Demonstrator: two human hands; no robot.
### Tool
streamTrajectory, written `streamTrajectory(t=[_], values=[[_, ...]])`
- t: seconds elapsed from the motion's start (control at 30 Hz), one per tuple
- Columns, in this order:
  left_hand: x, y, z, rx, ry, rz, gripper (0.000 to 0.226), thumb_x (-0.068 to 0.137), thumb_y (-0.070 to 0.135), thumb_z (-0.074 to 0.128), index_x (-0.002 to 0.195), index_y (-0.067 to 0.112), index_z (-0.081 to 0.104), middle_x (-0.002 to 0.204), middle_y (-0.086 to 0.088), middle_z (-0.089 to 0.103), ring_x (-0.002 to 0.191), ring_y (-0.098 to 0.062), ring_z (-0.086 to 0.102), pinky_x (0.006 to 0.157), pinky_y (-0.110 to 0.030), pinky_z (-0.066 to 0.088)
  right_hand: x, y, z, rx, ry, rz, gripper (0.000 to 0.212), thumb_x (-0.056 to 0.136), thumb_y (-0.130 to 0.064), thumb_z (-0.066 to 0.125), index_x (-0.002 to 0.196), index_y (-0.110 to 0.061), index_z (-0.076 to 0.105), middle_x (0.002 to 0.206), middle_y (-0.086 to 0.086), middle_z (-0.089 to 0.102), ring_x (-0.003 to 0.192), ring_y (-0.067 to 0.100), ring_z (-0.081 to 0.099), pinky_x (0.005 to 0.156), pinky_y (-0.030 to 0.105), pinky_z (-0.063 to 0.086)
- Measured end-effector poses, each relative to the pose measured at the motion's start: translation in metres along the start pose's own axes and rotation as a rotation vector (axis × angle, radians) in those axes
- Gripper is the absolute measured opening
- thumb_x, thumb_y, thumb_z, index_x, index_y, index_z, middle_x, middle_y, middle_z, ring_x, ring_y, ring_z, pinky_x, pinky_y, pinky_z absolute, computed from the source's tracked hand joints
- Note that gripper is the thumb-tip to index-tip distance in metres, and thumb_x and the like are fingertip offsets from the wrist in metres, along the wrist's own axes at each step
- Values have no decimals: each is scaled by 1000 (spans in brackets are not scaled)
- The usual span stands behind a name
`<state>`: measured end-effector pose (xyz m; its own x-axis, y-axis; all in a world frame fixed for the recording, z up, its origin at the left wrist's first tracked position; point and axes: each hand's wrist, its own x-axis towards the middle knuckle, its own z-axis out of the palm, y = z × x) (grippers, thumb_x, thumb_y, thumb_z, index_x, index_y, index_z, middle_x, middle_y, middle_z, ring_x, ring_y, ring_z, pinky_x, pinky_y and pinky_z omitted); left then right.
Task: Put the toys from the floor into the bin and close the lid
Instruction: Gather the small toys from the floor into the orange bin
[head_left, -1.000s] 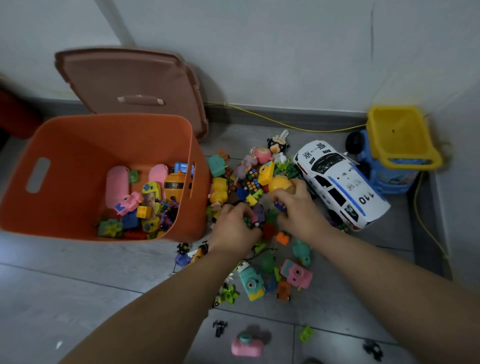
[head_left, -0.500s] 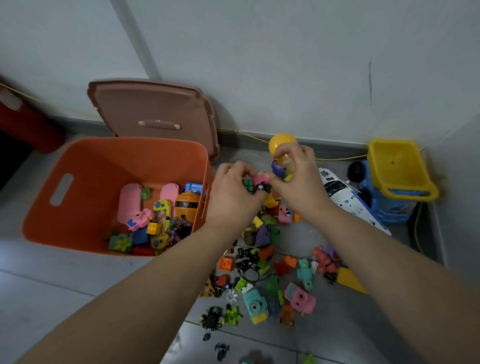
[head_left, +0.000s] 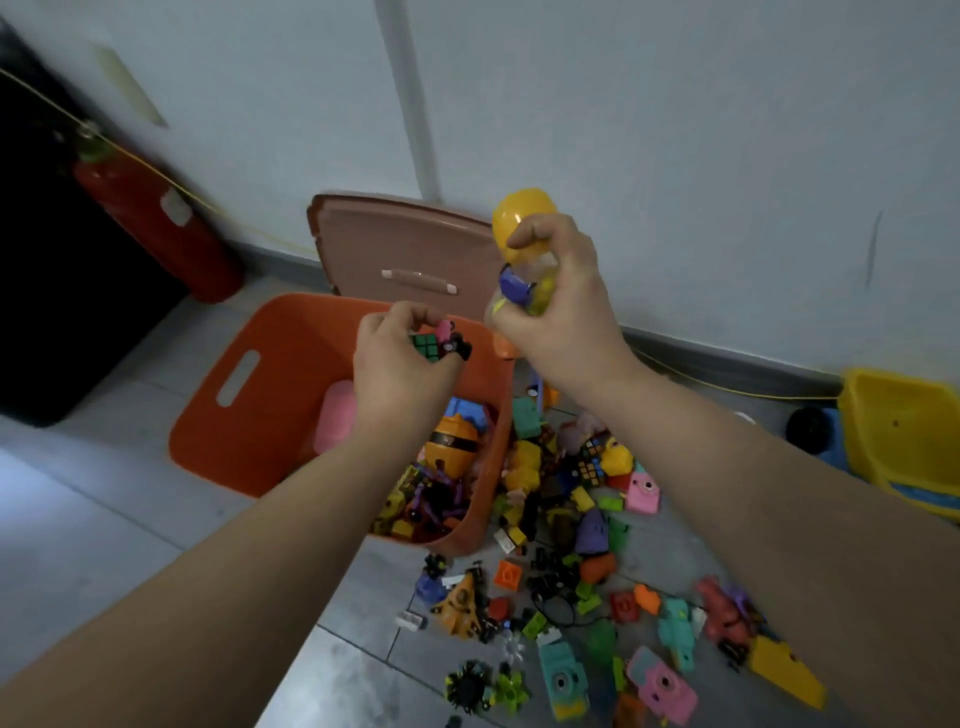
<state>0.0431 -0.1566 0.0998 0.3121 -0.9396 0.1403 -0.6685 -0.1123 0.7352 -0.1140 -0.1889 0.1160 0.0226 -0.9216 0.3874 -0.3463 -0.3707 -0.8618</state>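
While curling the right hand (head_left: 561, 296) tight round a yellow toy (head_left: 522, 221), holds it up high, just past the far right corner of the orange bin (head_left: 270, 364). Stands the toy up tall: long way up and down, round yellow top poking up out of the fist, see-through lower part down among the fingers. Squeezes a purple bit (head_left: 514, 285) in there too.

Pinches a bunch of small toys in the left hand (head_left: 400, 374), fingers bent round them: a green cube (head_left: 423, 345), a pink piece (head_left: 444, 328) and a black piece (head_left: 460, 349). Holds that hand lower, over the open bin, near its far wall. Cannot tell which way these little ones point.

Down in the bin, mouth facing up: a round orange toy (head_left: 451, 447), a pink lump (head_left: 335, 421) and lots of small coloured bits piled at the near right side. On the left wall, a long handle hole (head_left: 238, 378). Behind the bin, up on its edge and leaning on the wall: the brown lid (head_left: 384, 244), its handle (head_left: 418, 280) lying sideways.

On the grey floor (head_left: 104, 519), just right of the bin and nearer: a big heap of toys (head_left: 571, 499), among them a pink camera toy (head_left: 643, 492), a teal camera toy (head_left: 562, 680), a yellow wedge (head_left: 789, 673) and an orange brick (head_left: 508, 574). Far right, a yellow toy bucket (head_left: 904, 431). Far left by the wall, a red tank (head_left: 156, 228).
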Motion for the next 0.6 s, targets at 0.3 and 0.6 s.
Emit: streamTrajectory(t=[0.3, 0.6], values=[[0, -63, -27, 62, -57, -232, 55, 77, 15, 76, 115, 40, 47, 128, 1, 30, 122, -25, 41, 70, -10, 30, -12, 4, 80, 92, -275, 31, 72, 81, -5, 68, 137, -43, 43, 129, 1, 43, 108, 11, 54, 93, 22, 47], [-9, -85, -28, 37, -100, -201, 79, 77, 32, 77, 142, 40, 33, 146, -1, 26, 135, -27, 34, 101, -34, 35, -27, 17, 84, -118, -567, 0, 51, 91, -29, 68, 135, -49, 51, 167, 9, 6, 150, 20, 20, 99, 2, 18]])
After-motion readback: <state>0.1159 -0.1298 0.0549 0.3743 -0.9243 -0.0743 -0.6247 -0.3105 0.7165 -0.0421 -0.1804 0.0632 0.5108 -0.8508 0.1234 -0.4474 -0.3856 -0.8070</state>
